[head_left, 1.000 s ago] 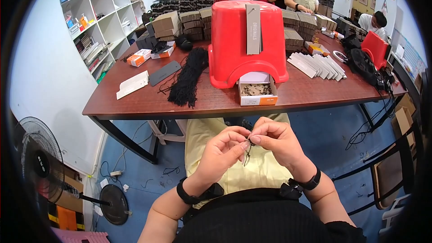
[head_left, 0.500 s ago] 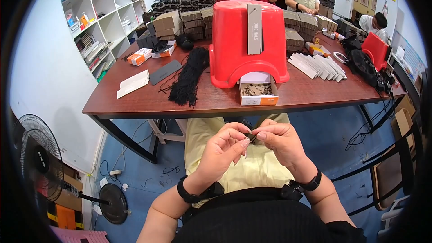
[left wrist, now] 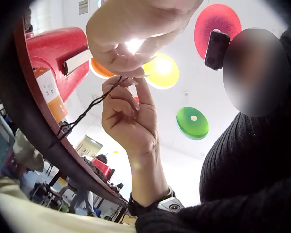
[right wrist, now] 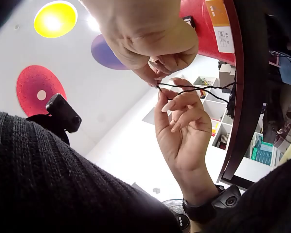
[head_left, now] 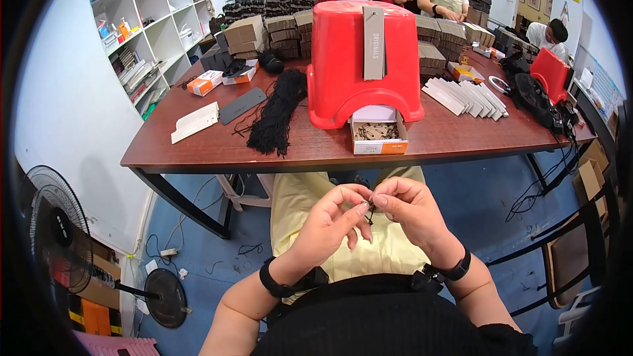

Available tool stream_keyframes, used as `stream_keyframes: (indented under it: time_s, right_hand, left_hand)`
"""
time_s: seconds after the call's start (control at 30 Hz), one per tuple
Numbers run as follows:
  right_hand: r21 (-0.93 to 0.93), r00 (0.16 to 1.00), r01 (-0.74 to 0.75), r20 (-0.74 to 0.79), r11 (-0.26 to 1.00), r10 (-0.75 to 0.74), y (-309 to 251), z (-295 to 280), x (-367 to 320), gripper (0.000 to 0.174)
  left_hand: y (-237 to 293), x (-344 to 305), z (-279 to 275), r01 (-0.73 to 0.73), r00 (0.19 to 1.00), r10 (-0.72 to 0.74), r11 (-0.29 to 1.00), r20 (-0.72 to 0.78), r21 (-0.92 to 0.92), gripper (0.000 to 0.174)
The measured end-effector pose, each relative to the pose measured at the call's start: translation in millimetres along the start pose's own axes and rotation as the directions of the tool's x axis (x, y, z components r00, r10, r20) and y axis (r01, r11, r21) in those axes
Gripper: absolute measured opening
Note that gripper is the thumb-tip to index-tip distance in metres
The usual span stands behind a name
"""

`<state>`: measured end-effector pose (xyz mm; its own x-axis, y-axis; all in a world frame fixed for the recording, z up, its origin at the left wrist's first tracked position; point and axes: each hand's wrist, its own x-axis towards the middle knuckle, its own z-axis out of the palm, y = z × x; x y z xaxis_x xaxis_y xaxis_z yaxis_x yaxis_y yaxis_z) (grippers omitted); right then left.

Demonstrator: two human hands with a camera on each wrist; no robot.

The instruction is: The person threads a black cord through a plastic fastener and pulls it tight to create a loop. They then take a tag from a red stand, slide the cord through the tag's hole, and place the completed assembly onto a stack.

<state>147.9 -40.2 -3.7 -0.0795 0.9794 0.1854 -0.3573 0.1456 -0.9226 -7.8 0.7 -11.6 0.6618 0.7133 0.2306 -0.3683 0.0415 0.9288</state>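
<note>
Above the lap, both hands meet fingertip to fingertip around a thin black cord. My left hand pinches it between thumb and forefinger, with the other fingers loosely bent below. From the other side my right hand pinches at the same spot with thumb and forefinger. Two strands of the black cord trail away from the fingertips in the right wrist view. Whatever sits right between the fingertips is mostly hidden. On the table ahead, a small open box holds many little dark metal pins.
A red plastic stool stands on the table with a grey ORIGINALS tag on its front. Left of it lie a bundle of black cords and flat tags; fanned tags lie right. A fan stands left.
The fingertips have drawn slightly apart and come together again around the cord. The hanging cord end has shifted right, and the left hand's lower fingers have spread out.
</note>
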Motion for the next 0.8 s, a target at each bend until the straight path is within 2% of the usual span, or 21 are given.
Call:
stream_keyframes:
  time_s: [0.07,0.1,0.17,0.2,0.27,0.3,0.37,0.4,0.43,0.47,0.5,0.53,0.57,0.6,0.63,0.67,0.7,0.73,0.77,0.8]
  right_hand:
    - [0.000,0.999,-0.025,-0.025,1.000,0.025,2.1,-0.5,-0.6,0.010]
    - [0.031,1.000,-0.008,-0.002,0.999,0.008,4.9,-1.3,-0.2,0.010]
    - [0.063,1.000,0.009,0.020,0.998,-0.010,6.5,-2.0,-0.2,0.010]
    - [0.086,1.000,0.000,0.003,0.996,0.000,6.0,-2.8,-0.8,0.010]
    - [0.109,1.000,-0.009,-0.013,0.994,0.010,5.5,-4.4,-0.8,0.010]
    - [0.171,0.999,0.037,-0.019,0.985,-0.034,5.9,-5.5,0.0,0.009]
    - [0.232,0.996,0.084,-0.028,0.969,-0.080,8.4,-4.2,1.9,0.008]
    - [-0.021,0.953,0.286,-0.098,0.958,-0.287,11.8,0.4,3.4,0.007]
    - [-0.280,0.864,0.446,-0.111,0.850,-0.490,13.9,2.8,3.9,0.006]
    - [-0.612,0.788,0.482,-0.010,0.627,-0.616,13.5,1.6,3.9,0.007]
    - [-0.828,0.699,0.500,0.212,0.255,-0.683,12.7,-6.1,4.9,0.009]
    - [-0.846,0.686,0.500,0.256,0.185,-0.681,12.2,-6.6,6.9,0.009]
    - [-0.859,0.674,0.498,0.300,0.115,-0.675,12.0,-6.6,8.0,0.010]
    - [-0.859,0.673,0.499,0.300,0.115,-0.676,12.7,-5.8,7.5,0.010]
    - [-0.838,0.743,0.468,0.201,0.280,-0.638,14.2,-4.8,6.5,0.008]
    - [-0.795,0.808,0.420,0.107,0.438,-0.579,15.1,-4.3,5.6,0.007]
    - [-0.796,0.809,0.418,0.106,0.439,-0.579,12.5,-4.1,4.7,0.007]
    - [-0.702,0.876,0.387,0.078,0.598,-0.476,6.9,-3.9,3.6,0.006]
    - [-0.589,0.929,0.332,0.070,0.737,-0.363,3.4,-4.4,2.8,0.006]
    - [-0.589,0.929,0.332,0.070,0.737,-0.363,3.9,-5.9,2.5,0.006]
  left_hand:
    - [4.6,0.0,2.9,0.220,0.974,-0.209,0.966,0.090,-0.133,0.014]
    - [6.8,0.7,3.6,0.220,0.974,-0.209,0.966,0.089,-0.134,0.014]
    - [10.2,2.6,4.1,0.340,0.929,-0.310,0.931,0.204,-0.133,0.017]
    - [8.1,4.5,3.5,0.341,0.928,-0.311,0.931,0.203,-0.134,0.017]
    - [1.3,9.5,3.1,0.229,0.963,-0.216,0.971,0.159,-0.066,0.018]
    - [0.7,9.8,3.9,0.228,0.963,-0.216,0.971,0.159,-0.065,0.018]
    - [-1.0,9.5,6.0,0.101,0.993,-0.107,0.990,0.058,0.096,0.016]
    - [-3.2,8.2,7.9,0.103,0.992,-0.109,0.990,0.059,0.096,0.016]
    - [-6.2,6.1,10.1,0.031,0.999,-0.036,0.966,0.015,0.258,0.015]
    - [-8.0,5.1,11.0,-0.033,0.999,0.044,0.910,-0.017,0.414,0.014]
    - [-9.4,5.4,9.7,-0.033,0.999,0.044,0.909,-0.017,0.415,0.014]
    - [-11.0,5.8,7.2,-0.186,0.967,0.253,0.721,-0.005,0.668,0.016]
    - [-11.3,5.6,5.2,-0.282,0.896,0.438,0.439,0.070,0.853,0.018]
    - [-7.4,5.6,3.6,-0.230,0.916,0.401,0.470,0.026,0.852,0.025]
    - [-1.2,6.5,1.9,-0.230,0.916,0.401,0.470,0.026,0.852,0.025]
    - [7.2,7.6,1.1,-0.187,0.961,0.276,0.576,0.027,0.796,0.026]
    - [12.0,7.6,0.3,-0.128,0.989,0.146,0.669,0.040,0.732,0.027]
    - [7.7,9.2,-4.4,-0.106,0.994,0.092,0.800,0.054,0.591,0.027]
    - [10.9,9.3,-4.8,-0.106,0.994,0.092,0.800,0.055,0.591,0.027]
    - [16.2,9.9,-4.6,-0.020,0.997,-0.020,0.865,0.074,0.502,0.027]
